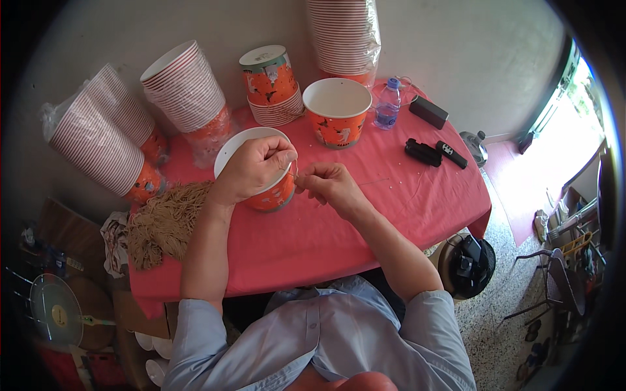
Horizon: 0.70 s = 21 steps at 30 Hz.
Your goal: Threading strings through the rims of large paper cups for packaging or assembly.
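Blue-grey shirt point(326, 326) against the front edge of the counter point(306, 260), which is spread with red cloth. Tan heap of strings point(168, 225) by the front left corner. Right hand point(331, 189) narrowed, thumb and forefinger pinching a thin string point(295, 166); left hand point(257, 166), also pinched, grips the string just above. String sits at the right side of an orange-and-white bucket point(270, 197), left of the counter's middle; left hand partly covers the bucket's rim. Toward the right edge, a black case point(422, 153) and a dark handset point(452, 155) side by side. Farther back, a second bucket point(337, 128), upright; clear bottle point(387, 104) just beside it; black box point(428, 112) near the back right corner. Along the back edge, an upturned bucket point(270, 85) and plastic-wrapped bucket stacks point(186, 91), those toward the left corner tilted.
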### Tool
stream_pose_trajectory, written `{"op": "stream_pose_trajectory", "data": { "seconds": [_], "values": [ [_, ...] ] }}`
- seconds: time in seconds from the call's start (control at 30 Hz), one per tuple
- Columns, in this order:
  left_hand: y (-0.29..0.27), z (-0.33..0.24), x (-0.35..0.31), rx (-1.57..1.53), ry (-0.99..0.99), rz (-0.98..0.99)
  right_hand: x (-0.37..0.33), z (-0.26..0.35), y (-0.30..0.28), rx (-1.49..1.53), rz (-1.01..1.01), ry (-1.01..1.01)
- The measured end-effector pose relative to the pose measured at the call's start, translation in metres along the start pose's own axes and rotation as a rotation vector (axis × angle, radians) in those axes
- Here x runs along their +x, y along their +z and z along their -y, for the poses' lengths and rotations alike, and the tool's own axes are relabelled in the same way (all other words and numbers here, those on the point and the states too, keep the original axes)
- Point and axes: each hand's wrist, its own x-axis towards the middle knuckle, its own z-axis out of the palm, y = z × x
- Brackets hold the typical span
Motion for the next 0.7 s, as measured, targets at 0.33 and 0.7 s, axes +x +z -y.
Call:
{"op": "stream_pose_trajectory", "data": {
  "seconds": [0.33, 0.7],
  "values": [
    [0.003, -0.009, -0.004, 0.038, 0.070, -0.016, 0.006, -0.007, 0.002, -0.022, 0.018, 0.014],
    [0.000, -0.013, -0.006, -0.050, 0.071, -0.063, 0.010, -0.014, 0.004, -0.036, 0.031, 0.037]
  ]
}}
